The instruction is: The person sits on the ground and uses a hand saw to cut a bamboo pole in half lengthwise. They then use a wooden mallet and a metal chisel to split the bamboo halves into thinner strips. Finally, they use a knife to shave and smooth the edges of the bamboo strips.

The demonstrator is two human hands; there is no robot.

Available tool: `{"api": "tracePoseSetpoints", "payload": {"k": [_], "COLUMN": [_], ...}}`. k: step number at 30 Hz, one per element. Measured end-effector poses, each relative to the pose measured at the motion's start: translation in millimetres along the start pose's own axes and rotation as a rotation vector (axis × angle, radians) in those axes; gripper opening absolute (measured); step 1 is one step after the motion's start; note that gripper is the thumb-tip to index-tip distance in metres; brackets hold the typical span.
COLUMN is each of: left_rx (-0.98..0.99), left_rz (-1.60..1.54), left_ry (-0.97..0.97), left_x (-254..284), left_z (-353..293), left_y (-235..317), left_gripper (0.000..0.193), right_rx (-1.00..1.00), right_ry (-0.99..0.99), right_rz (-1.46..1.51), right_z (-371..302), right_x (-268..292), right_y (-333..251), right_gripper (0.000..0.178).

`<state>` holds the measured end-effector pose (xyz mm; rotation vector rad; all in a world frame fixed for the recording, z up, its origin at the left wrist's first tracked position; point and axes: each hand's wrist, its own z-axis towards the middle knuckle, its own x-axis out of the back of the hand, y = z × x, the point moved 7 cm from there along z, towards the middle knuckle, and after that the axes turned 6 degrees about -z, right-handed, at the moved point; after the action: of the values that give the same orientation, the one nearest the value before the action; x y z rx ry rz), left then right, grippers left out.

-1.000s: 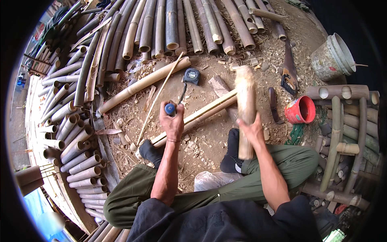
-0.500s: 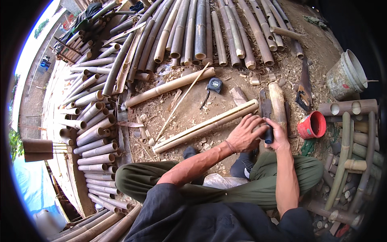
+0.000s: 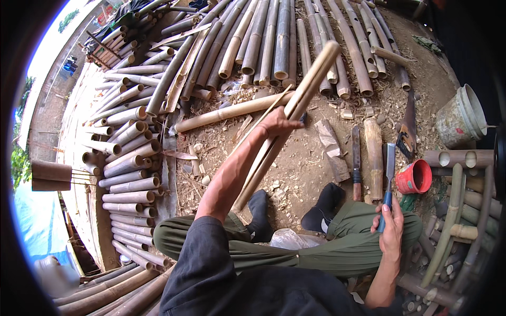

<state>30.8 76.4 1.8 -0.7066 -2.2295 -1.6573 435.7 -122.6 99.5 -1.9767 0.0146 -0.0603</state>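
My left hand (image 3: 279, 122) is wrapped round a slotted bamboo pole (image 3: 315, 73), which it holds up at a slant. The pole's upper end points away to the right and its lower end hangs near my left foot. Over my right knee, my right hand (image 3: 391, 227) grips a chisel (image 3: 389, 181) by its blue handle, the flat metal blade pointing away from me. A knife (image 3: 356, 152) with a dark and reddish handle lies on the ground between the hands, beside a short round bamboo or wooden piece (image 3: 374, 158).
A split wood block (image 3: 333, 150) lies ahead, and a bamboo pole (image 3: 232, 111) lies beyond my left hand. To the right are a handsaw (image 3: 407, 126), a red pot (image 3: 414, 177) and a grey bucket (image 3: 459, 117). Stacked bamboo poles (image 3: 132, 174) line the left and far sides.
My hands were together at a dark handle near the knife and are now apart. The left has lifted the slotted pole off the ground; the right has moved nearer my knee with the chisel.
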Motion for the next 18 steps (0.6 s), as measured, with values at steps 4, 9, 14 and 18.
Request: {"api": "tracePoseSetpoints", "payload": {"k": [4, 9, 14, 18], "left_rx": [-0.192, 0.086, 0.379, 0.561], "left_rz": [-0.856, -1.488, -1.552, -1.567], "left_ry": [-0.022, 0.174, 0.299, 0.288], "left_x": [-18, -140, -245, -309], "left_z": [-29, -106, -164, -160], "left_y": [81, 64, 1, -69], "left_gripper": [0.062, 0.052, 0.049, 0.063], "right_rx": [0.014, 0.196, 0.251, 0.208], "right_ry": [-0.093, -0.028, -0.145, -0.209], "right_rz": [-0.175, -0.446, -0.923, -1.051], "right_z": [-34, -65, -80, -86], "right_x": [0, -8, -19, -36], "right_y": [-47, -69, -29, 2], "right_gripper": [0.049, 0.047, 0.041, 0.041]}}
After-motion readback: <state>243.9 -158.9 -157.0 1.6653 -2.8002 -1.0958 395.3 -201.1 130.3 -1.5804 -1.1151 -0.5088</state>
